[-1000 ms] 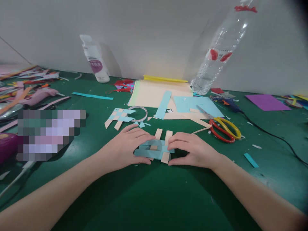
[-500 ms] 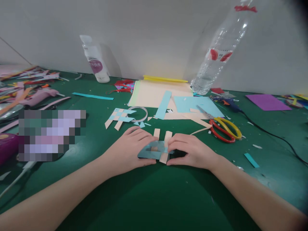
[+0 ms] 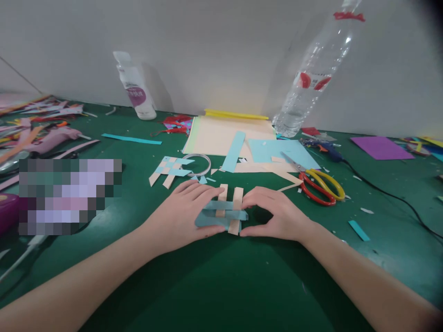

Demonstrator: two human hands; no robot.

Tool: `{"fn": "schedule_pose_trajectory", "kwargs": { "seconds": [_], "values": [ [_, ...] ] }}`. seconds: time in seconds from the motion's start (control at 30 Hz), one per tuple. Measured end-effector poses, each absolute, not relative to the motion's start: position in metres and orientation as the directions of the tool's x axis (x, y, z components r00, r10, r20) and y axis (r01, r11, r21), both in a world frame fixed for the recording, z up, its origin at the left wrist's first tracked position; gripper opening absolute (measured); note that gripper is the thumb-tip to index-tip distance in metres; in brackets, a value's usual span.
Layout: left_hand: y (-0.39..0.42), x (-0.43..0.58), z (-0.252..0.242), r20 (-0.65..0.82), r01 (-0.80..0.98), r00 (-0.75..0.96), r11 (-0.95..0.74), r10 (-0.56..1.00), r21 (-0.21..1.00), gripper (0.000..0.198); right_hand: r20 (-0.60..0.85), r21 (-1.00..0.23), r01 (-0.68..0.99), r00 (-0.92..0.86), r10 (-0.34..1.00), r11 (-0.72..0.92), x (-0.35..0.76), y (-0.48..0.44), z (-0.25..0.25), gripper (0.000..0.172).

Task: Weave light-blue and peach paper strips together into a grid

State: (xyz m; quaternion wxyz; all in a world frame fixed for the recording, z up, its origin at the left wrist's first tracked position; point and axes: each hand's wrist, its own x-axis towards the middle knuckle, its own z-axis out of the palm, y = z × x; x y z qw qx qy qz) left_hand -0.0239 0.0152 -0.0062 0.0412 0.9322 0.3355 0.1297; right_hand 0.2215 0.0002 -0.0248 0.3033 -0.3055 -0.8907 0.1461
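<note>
Blue and cream paper strips, interlaced into a small weave point(image 3: 230, 214), lie on the green table in front of me. My left hand point(image 3: 183, 210) grips the weave's left side between thumb and fingers. At the right side, my right hand point(image 3: 273, 214) curves in a C shape, its fingertips touching the edge of the cream strip and a gap showing between thumb and fingers. Two cream strips stick out above the blue ones. A second blue and cream woven piece point(image 3: 169, 167) rests beyond my left hand, beside a roll of clear tape point(image 3: 207, 161).
Scissors point(image 3: 320, 186) and a blue sheet point(image 3: 266, 150) lie beyond my right hand. Two bottles point(image 3: 136, 94) point(image 3: 311, 78) stand at the wall. A blurred-out device point(image 3: 69, 198) and paper strips lie left; a glue gun point(image 3: 327, 150) with a cord is right.
My right fingers have moved slightly away from the weave, showing more of the blue strips' right ends. The blue strips lie closer to level, and the view has shifted slightly.
</note>
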Motion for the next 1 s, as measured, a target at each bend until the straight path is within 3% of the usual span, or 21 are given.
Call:
{"fn": "schedule_pose_trajectory", "kwargs": {
  "seconds": [0.13,0.3,0.5,0.77,1.0],
  "values": [
    [0.019,-0.031,0.001,0.159,0.608,0.763,-0.779,0.627,0.152,0.057,0.413,-0.392,0.495,-0.658,0.629,0.776,0.224,0.002,-0.024,0.031],
    [0.021,-0.031,0.001,0.11,0.584,0.792,-0.798,0.6,0.149,0.039,0.348,-0.347,0.501,-0.717,0.605,0.793,0.223,0.003,-0.026,0.031],
    [0.022,-0.03,-0.003,0.156,0.541,0.826,-0.839,0.542,0.049,0.036,0.442,-0.282,0.506,-0.686,0.578,0.815,0.218,-0.001,-0.027,0.039],
    [0.024,-0.03,-0.003,0.202,0.469,0.87,-0.881,0.449,-0.061,0.025,0.463,-0.228,0.485,-0.709,0.532,0.844,0.213,-0.004,-0.028,0.042],
    [0.025,-0.028,-0.003,0.19,0.487,0.862,-0.871,0.469,-0.06,0.029,0.444,-0.184,0.562,-0.685,0.578,0.806,0.203,-0.008,-0.031,0.029]
  ]
}}
